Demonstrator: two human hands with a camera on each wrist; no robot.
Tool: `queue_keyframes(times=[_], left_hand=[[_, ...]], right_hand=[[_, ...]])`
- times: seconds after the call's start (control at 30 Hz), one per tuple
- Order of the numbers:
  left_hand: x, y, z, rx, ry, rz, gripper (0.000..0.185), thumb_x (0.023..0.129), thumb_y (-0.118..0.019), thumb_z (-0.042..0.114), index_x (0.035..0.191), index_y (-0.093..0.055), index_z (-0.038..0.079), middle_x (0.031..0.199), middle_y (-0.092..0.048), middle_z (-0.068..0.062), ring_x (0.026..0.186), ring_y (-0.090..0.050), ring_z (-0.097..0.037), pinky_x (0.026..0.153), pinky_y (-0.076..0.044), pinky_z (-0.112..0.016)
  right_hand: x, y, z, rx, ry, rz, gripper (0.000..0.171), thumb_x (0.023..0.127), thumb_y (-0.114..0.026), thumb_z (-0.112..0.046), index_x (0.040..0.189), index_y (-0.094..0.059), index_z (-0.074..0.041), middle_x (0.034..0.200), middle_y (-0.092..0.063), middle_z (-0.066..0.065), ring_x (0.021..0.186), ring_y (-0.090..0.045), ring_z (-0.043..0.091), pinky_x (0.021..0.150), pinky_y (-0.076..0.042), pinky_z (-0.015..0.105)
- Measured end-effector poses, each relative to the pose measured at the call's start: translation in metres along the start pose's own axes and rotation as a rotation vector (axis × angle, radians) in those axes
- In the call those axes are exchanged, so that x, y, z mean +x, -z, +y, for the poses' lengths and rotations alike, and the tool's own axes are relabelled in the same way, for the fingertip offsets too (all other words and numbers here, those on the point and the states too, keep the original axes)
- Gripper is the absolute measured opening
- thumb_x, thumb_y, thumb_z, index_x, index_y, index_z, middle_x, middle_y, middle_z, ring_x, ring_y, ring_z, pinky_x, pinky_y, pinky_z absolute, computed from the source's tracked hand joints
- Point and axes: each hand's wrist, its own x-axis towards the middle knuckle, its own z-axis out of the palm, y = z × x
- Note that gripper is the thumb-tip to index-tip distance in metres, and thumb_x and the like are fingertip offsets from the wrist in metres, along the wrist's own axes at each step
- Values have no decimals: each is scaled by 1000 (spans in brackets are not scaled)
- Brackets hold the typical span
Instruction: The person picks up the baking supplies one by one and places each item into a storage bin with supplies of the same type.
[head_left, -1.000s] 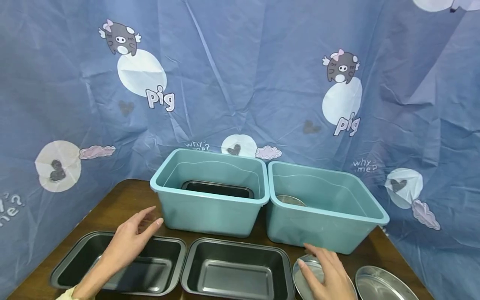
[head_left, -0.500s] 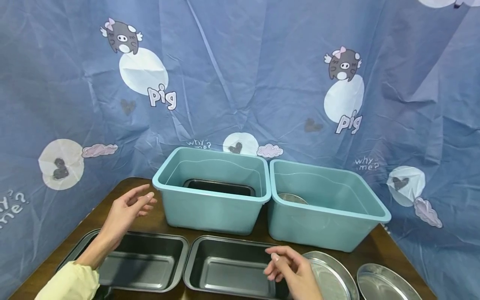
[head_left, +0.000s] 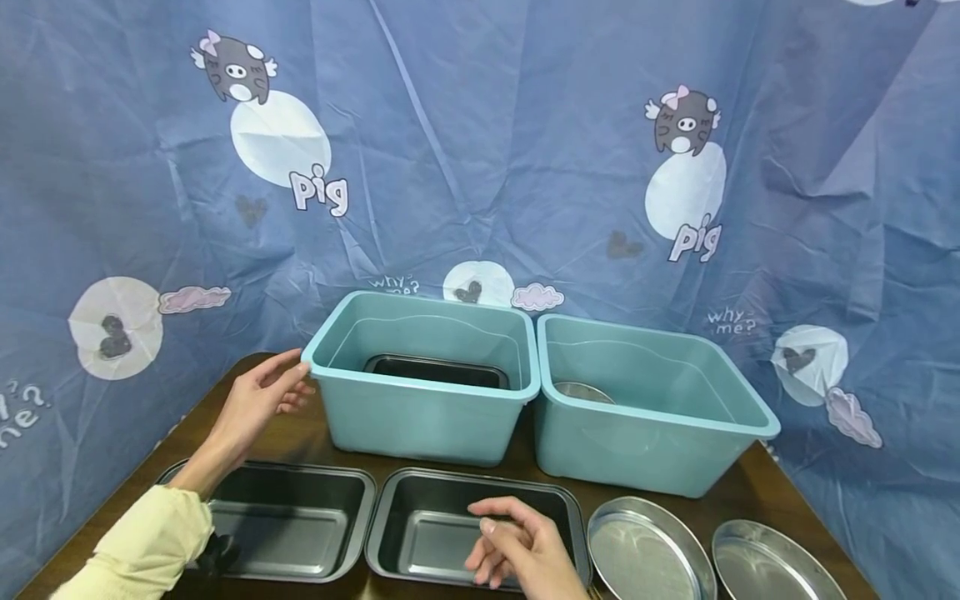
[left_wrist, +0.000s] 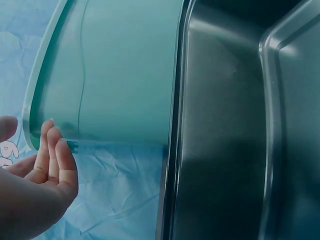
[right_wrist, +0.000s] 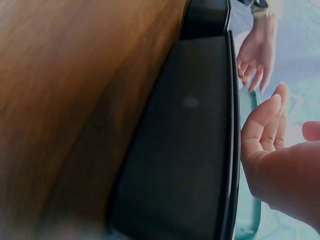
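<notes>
Opening upward, the left bin point(head_left: 416, 421) runs left-to-right.

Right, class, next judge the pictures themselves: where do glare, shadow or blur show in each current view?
Head view: mostly crisp, with bright glints on the left round pan; left wrist view: a blue-green cast, highlights along the edges of the dark loaf pan, deep shadow at its top; right wrist view: the wooden table blurred, the backdrop pale and washed out.
</notes>
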Motion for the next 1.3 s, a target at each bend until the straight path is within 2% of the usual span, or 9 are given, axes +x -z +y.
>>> queue_keyframes(times=[0.43, 0.67, 0.93, 1.17, 1.3], left_hand=[[15, -2, -3, -28, 23, 2, 69, 107, -59, 28, 156, -30, -10, 81, -68, 3, 69, -62, -4, 63, -53, -19], [18, -1, -2, -4, 13, 38, 62, 107, -59, 23, 153, -36, -12, 80, -66, 6, 69, -62, -2, 65, -53, -19], [19, -3, 0, 32, 8, 61, 58, 106, -60, 20, 151, -41, -12, 82, -66, 8, 73, -62, -1, 68, -54, -18], [20, -5, 1, 32, -8, 56, 57, 107, -59, 19, 151, -41, -13, 84, -66, 7, 74, -62, 0, 70, -54, -18], [21, -6, 2, 23, -12, 51, 56, 107, -59, 17, 150, -41, -13, 84, -66, 8, 74, -62, 0, 70, -54, -17]], right_hand=[[12, -29, 6, 102, -38, -25, 35, 103, -62, -14, 132, -59, 5, 81, -73, 9, 65, -68, 12, 59, -56, 21], [17, -39, 11, 131, -24, -53, 35, 103, -61, -11, 134, -59, 5, 83, -74, 8, 65, -69, 11, 59, -56, 21], [21, -49, 16, 144, -2, -82, 36, 103, -61, -9, 135, -57, 7, 87, -75, 15, 65, -70, 11, 58, -57, 21], [23, -58, 15, 120, 25, -113, 37, 104, -60, -9, 136, -54, 10, 92, -72, 30, 65, -69, 11, 59, -57, 21], [22, -67, 16, 128, 7, -111, 36, 103, -61, -10, 133, -58, 9, 91, -73, 28, 65, -70, 12, 60, -58, 21]])
